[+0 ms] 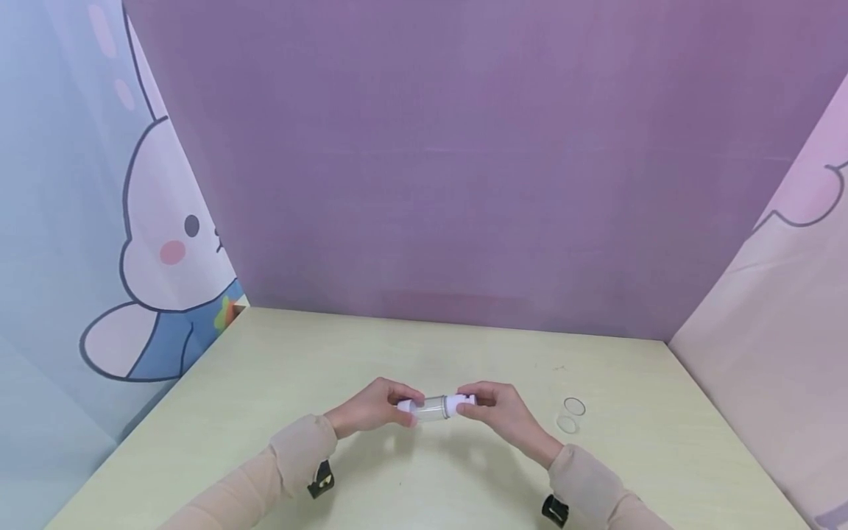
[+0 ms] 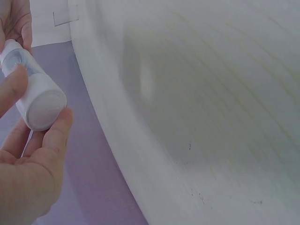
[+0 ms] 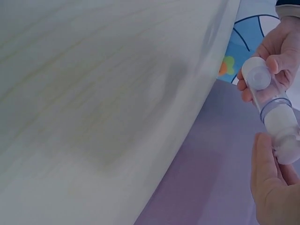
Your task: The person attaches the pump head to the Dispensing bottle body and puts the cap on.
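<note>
A small pump bottle [image 1: 433,408] with a see-through body and white ends lies sideways between both hands, a little above the table. My left hand [image 1: 376,405] pinches its white base [image 2: 46,108] between thumb and fingers. At the other end, my right hand [image 1: 501,414] grips the white pump top [image 1: 460,403] with thumb and fingertips. In the right wrist view, a clear ring [image 3: 275,108] shows where the body meets the white collar, and a round white disc [image 3: 259,77] shows inside the body near the base.
A transparent cap-like piece [image 1: 567,425], seen mostly as two thin rims, rests on the pale wooden table [image 1: 278,353] to the right of my right hand. A purple panel [image 1: 450,184] stands along the table's far edge, with printed cloth [image 1: 59,221] at the left.
</note>
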`<state>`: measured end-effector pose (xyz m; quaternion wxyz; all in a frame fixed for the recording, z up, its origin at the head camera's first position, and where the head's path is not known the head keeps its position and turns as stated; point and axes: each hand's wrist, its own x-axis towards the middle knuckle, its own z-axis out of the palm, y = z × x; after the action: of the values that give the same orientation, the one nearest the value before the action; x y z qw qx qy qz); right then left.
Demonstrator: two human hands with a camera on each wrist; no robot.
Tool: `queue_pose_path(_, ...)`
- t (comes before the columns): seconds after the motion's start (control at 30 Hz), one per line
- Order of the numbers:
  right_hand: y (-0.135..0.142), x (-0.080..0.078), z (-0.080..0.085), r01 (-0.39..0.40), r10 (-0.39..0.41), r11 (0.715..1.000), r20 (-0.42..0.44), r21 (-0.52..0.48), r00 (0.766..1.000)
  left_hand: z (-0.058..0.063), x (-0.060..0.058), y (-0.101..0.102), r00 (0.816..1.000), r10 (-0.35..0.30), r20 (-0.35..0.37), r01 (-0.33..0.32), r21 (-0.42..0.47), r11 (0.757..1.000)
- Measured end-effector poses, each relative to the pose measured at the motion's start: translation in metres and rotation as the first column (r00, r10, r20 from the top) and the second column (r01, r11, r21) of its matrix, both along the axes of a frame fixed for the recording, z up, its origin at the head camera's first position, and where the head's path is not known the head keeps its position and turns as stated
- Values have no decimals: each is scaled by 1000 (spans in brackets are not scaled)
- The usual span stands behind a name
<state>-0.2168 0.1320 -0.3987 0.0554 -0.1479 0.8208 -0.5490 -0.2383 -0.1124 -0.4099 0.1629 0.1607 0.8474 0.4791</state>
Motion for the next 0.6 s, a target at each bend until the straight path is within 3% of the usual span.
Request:
queue_pose_path(0.3,0,2,3,-92,95,988,22,-120,995,3,2,-1,1000,0,-5,0,7,1000)
queue_pose_path(0.6,-2,6,3,-128,133,982,28,-139,991,4,5,0,1000,-8,-8,8,12,1000)
